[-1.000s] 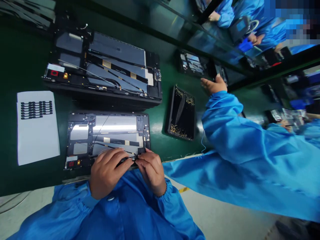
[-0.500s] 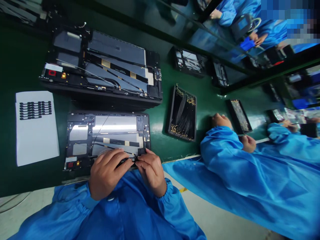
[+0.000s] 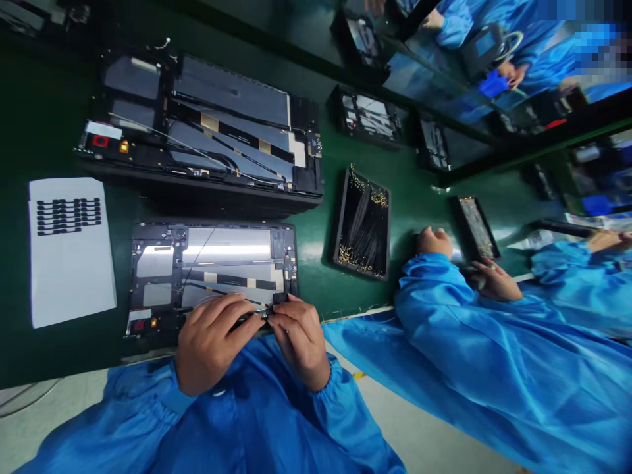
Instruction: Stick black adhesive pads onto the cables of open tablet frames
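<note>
Left hand [image 3: 210,349] and right hand [image 3: 299,339] pinch closed on a small dark connector [image 3: 263,315] at the near edge of the open tablet [image 3: 212,273]; best seated with light, even fingertip pressure.

The open black tablet chassis with exposed flex cables [image 3: 212,273] lies on the green conveyor mat [image 3: 316,250]. Left of it lies the white paper sheet of small black stickers [image 3: 72,250]. Behind it sits a larger open black tablet chassis [image 3: 202,135]. To its right stands the black rectangular tray of thin gold-tipped cables [image 3: 363,224].
</note>
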A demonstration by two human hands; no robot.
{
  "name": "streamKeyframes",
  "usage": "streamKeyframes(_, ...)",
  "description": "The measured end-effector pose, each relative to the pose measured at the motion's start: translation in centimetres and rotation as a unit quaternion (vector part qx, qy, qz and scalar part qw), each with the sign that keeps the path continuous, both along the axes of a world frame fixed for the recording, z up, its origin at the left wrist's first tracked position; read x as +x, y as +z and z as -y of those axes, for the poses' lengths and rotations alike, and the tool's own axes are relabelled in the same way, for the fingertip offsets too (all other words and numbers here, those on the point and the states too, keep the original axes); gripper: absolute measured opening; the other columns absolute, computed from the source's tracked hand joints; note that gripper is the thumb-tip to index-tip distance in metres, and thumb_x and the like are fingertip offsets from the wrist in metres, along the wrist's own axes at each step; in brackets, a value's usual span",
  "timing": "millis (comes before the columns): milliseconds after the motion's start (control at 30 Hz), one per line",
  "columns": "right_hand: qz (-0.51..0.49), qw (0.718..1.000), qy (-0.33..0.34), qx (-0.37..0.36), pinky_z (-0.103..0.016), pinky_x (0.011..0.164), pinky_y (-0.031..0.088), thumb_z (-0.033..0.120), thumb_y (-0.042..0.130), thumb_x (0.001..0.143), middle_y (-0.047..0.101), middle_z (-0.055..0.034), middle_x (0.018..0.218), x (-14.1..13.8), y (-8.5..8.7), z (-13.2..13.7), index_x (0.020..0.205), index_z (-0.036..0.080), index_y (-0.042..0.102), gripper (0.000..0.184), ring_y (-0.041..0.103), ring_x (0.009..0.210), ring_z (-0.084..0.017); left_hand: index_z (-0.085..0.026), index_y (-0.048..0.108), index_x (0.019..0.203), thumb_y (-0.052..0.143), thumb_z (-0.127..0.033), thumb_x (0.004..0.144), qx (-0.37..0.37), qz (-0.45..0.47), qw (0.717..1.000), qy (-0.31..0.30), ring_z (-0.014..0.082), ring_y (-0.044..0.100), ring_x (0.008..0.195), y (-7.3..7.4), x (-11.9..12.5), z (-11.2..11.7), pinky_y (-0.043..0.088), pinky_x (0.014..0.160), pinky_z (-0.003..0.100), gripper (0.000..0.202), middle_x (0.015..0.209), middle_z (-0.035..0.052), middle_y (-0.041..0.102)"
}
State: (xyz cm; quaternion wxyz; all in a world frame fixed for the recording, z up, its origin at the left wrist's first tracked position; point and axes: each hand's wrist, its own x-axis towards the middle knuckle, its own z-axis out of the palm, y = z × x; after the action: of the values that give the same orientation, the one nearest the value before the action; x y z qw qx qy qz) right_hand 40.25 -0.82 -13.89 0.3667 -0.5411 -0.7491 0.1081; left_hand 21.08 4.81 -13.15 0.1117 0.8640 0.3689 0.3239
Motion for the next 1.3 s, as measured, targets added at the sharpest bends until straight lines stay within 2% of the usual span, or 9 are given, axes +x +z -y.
streamKeyframes(367,-0.018,0.999,-0.021,-0.03,-0.048,0.102,0.055,0.011,0.061,0.096,0.068,-0.0077,0.105,-0.2,0.2,0.0,0.115,0.021,0.063,0.021,0.066,0.102,-0.022,-0.025,0.074,0.096,0.068,-0.016,0.09,0.005,-0.003,1.0,-0.006,0.0244,0.07,0.105,0.1,0.0,-0.2,0.049,0.09,0.037,0.012,0.101,0.0001,0.077)
streamKeyframes(600,-0.039,0.996,-0.054,-0.055,-0.04,0.094,0.057,0.013,0.063,0.095,0.068,-0.0064,0.103,-0.7,1.5,-0.6,0.107,0.022,0.066,0.014,0.065,0.101,-0.02,-0.026,0.075,0.095,0.068,-0.017,0.091,0.011,-0.003,1.0,-0.003,0.0229,0.07,0.105,0.1,0.0,-0.2,0.049,0.09,0.036,0.012,0.101,-0.0003,0.077)
streamKeyframes(700,-0.041,0.997,-0.051,-0.05,-0.041,0.095,0.058,0.015,0.063,0.096,0.069,-0.0065,0.103,-0.6,1.3,-0.5,0.106,0.022,0.067,0.012,0.067,0.101,-0.02,-0.026,0.074,0.096,0.067,-0.017,0.091,0.007,0.001,1.0,-0.005,0.0234,0.07,0.105,0.1,-0.1,-0.2,0.049,0.09,0.037,0.012,0.101,-0.0001,0.077)
streamKeyframes(867,-0.03,0.999,-0.02,0.031,-0.049,0.101,0.058,0.014,0.068,0.093,0.071,-0.0094,0.108,0.2,-0.6,0.7,0.114,0.02,0.065,0.022,0.07,0.106,-0.023,-0.023,0.072,0.096,0.065,-0.017,0.092,0.007,0.008,1.0,-0.011,0.0238,0.069,0.105,0.1,-0.1,-0.2,0.049,0.089,0.037,0.01,0.101,0.0005,0.077)
streamKeyframes(967,-0.009,0.999,-0.02,0.047,-0.051,0.099,0.059,0.013,0.068,0.092,0.072,-0.0108,0.112,0.4,-1.3,1.4,0.119,0.02,0.065,0.028,0.07,0.109,-0.025,-0.022,0.072,0.097,0.067,-0.018,0.092,0.008,0.012,1.0,-0.009,0.0227,0.07,0.104,0.1,-0.1,-0.3,0.049,0.09,0.036,0.008,0.099,0.001,0.077)
streamKeyframes(1233,0.075,0.996,-0.025,0.048,-0.05,0.099,0.06,0.013,0.064,0.093,0.071,-0.0114,0.109,-0.2,-0.6,1.0,0.139,0.02,0.058,0.047,0.068,0.109,-0.025,-0.02,0.068,0.102,0.069,-0.018,0.089,0.013,0.006,1.0,-0.019,0.0234,0.071,0.104,0.0,0.0,-0.4,0.051,0.092,0.037,0.013,0.1,0.0024,0.077)
streamKeyframes(1300,0.082,0.995,-0.017,0.053,-0.049,0.1,0.06,0.011,0.063,0.093,0.071,-0.0121,0.11,-0.3,-0.2,0.8,0.14,0.018,0.057,0.047,0.067,0.11,-0.025,-0.019,0.065,0.101,0.071,-0.016,0.086,0.012,0.033,0.999,-0.019,0.0235,0.071,0.105,0.1,-0.1,-0.3,0.052,0.093,0.037,0.017,0.102,0.0044,0.077)
